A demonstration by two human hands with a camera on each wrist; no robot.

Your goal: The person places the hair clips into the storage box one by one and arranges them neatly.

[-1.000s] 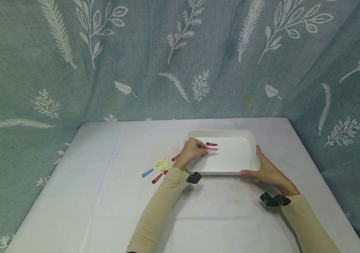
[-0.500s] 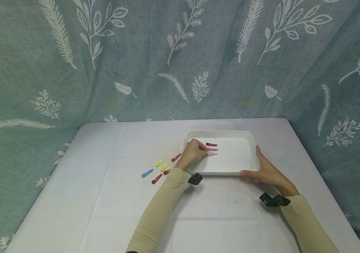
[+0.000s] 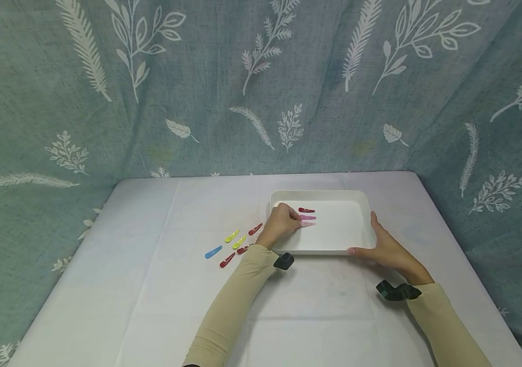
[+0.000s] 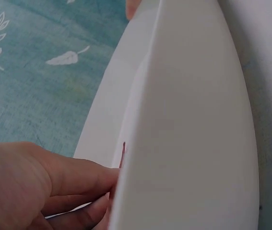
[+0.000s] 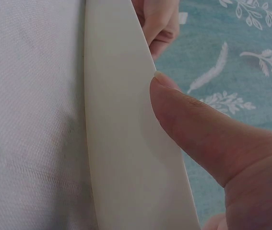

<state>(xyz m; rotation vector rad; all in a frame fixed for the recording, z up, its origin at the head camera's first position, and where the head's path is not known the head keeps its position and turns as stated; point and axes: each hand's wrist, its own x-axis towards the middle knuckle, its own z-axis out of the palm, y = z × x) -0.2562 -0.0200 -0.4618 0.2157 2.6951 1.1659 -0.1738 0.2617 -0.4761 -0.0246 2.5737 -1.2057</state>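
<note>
A white rectangular tray lies on the table. Inside it, near its left end, are a red snap hair clip, a pink one and a pale pink one, in rows. My left hand reaches over the tray's left side and pinches the pale pink hair clip between thumb and fingertips. Low in the left wrist view, the tray wall partly hides those fingertips. At the tray's front right corner my right hand holds the tray, thumb on the front rim and fingers along the right side.
Left of the tray, on the white-covered table, lie loose hair clips: two yellow ones, a blue one and several red ones. My left sleeve passes close to them. A leaf-patterned curtain stands behind.
The pale pink clip has shifted slightly toward the front of the tray, apart from the pink one. My left hand moved slightly toward me with it; my right hand stayed on the tray.
</note>
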